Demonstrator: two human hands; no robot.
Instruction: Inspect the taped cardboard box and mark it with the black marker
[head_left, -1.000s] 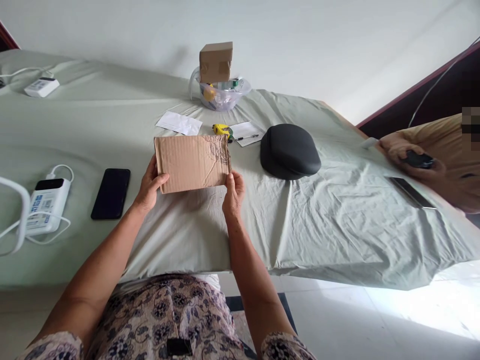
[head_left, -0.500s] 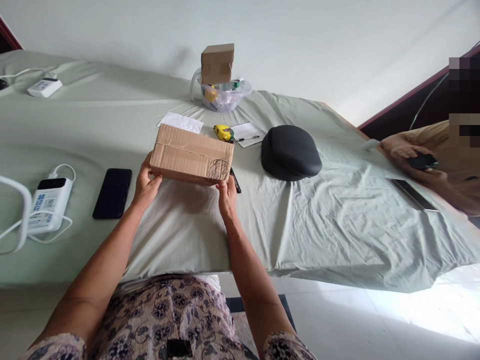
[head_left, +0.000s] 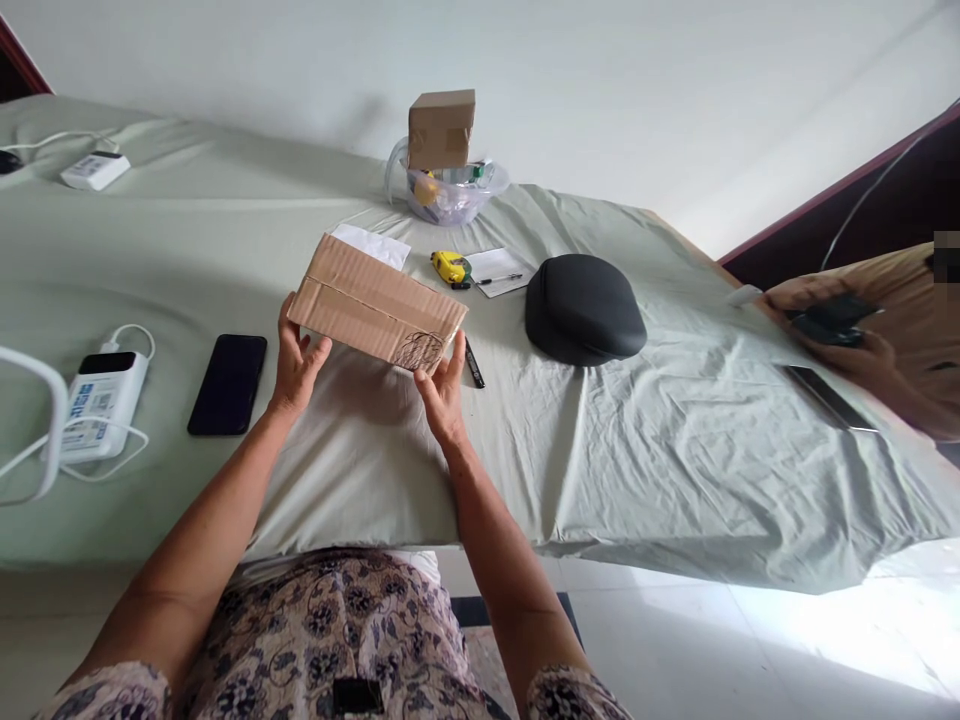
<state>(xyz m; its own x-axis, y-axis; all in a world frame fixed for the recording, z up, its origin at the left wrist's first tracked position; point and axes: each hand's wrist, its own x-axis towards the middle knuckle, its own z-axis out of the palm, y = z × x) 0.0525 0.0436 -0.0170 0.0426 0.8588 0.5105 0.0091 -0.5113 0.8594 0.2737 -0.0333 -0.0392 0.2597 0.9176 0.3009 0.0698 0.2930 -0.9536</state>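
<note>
Left hand [head_left: 297,358] and right hand [head_left: 442,385] clamp the taped cardboard box [head_left: 375,303] by its ends, tilted over the sheet-covered bench [head_left: 637,440], black pen [head_left: 472,363] just beside.

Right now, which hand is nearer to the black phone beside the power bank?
Left. The left hand, gripping the cardboard box, is right of the black phone; the right hand holds the box's other end.

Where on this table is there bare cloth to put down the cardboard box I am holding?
The widest bare cloth lies under the cardboard box toward the near edge, between the black phone and the marker. Another free patch runs in front of the black case to the right. Behind the box it is crowded: paper, tape measure, notepad, bowl.
</note>
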